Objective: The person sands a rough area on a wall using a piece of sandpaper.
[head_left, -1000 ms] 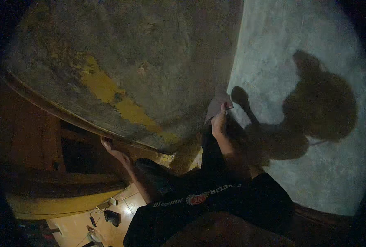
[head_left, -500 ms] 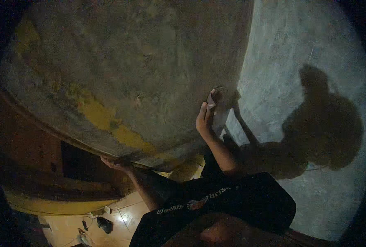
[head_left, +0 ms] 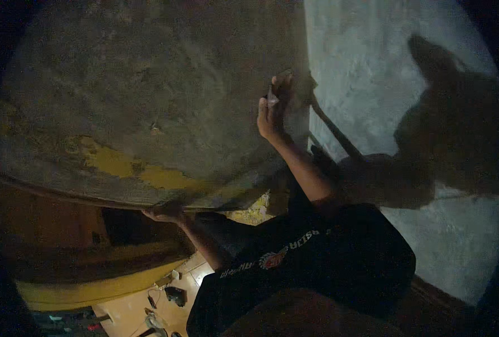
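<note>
- Right hand (head_left: 273,109): raised against the right edge of a large rough panel (head_left: 148,95), grey with worn yellow patches. It has moved up along that edge since a second ago. Fingers curled around a small pale object (head_left: 271,96); its kind cannot be told.
- Left hand (head_left: 165,213): held under the panel's lower rim, fingers hooked on the edge, position unchanged.
- Panel: now fills more of the view, suggesting the person has drawn closer; it appears braced from below while the right hand works the edge.
- Grey wall (head_left: 373,84) to the right carries the person's shadow.
- Floor (head_left: 131,309) below, with scattered small items.
</note>
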Motion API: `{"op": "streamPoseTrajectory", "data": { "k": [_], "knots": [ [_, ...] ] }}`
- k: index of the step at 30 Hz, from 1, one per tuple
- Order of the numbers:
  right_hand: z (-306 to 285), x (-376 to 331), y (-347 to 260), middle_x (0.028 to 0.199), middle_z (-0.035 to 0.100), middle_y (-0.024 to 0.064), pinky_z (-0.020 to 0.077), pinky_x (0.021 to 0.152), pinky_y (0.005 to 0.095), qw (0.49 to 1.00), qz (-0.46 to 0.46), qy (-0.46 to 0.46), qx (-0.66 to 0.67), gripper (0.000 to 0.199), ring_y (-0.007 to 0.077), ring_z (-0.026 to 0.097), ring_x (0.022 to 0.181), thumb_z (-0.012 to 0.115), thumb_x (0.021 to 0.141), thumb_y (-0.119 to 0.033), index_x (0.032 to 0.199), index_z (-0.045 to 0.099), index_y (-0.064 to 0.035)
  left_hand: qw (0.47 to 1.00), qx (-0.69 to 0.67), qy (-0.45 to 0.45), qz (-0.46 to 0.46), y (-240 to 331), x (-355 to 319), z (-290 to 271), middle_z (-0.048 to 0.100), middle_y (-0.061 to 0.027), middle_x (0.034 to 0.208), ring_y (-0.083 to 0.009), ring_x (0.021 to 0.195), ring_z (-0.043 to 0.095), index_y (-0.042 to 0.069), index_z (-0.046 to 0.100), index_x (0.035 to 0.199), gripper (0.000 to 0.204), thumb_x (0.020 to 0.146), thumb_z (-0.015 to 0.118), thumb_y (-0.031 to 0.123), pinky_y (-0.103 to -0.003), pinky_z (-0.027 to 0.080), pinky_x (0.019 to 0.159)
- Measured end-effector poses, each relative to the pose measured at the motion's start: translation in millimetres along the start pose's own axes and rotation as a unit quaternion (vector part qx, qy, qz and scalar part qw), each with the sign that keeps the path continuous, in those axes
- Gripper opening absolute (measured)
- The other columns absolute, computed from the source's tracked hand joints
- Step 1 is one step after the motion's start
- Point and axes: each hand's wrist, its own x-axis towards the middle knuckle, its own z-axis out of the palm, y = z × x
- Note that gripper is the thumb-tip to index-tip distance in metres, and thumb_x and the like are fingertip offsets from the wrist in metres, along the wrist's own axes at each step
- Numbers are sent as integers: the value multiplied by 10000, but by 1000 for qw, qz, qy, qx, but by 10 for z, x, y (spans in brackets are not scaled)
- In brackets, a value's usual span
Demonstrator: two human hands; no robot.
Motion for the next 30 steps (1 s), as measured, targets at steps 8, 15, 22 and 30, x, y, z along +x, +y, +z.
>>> {"op": "streamPoseTrajectory", "data": {
  "k": [8,15,22,30],
  "knots": [
    [-14,-36,-51,1603,-32,286,-13,1161,605,1000,-9,-14,23,674,482,-24,1477,330,1039,-410,1572,123,-53,997,-56,38,-46,-5,-137,-88,270,-221,1539,-406,1314,408,105,271,1520,827,950,325,703,-610,367,1061],
    [-24,-6,-27,1599,-43,296,-13,1160,609,998,-15,-17,51,670,483,-31,1476,324,1047,-407,1573,105,-54,996,49,32,74,-241,-18,-103,402,-242,1459,-359,1261,481,34,381,1455,798,990,244,667,-538,401,1043],
    [17,-118,66,1601,-41,292,-22,1164,603,997,13,-75,14,689,489,-49,1474,333,1044,-418,1575,74,-65,906,304,36,292,-655,71,-298,495,-210,1383,-388,1183,547,37,475,1375,704,1002,319,613,-560,390,1061],
    [43,-102,-19,1606,-21,279,-5,1183,582,997,6,-67,30,684,456,-25,1485,305,1045,-433,1573,77,-62,884,198,34,423,-680,216,-330,503,-214,1384,-392,1225,521,134,503,1365,537,1025,367,527,-566,418,1038]
  ]
}}
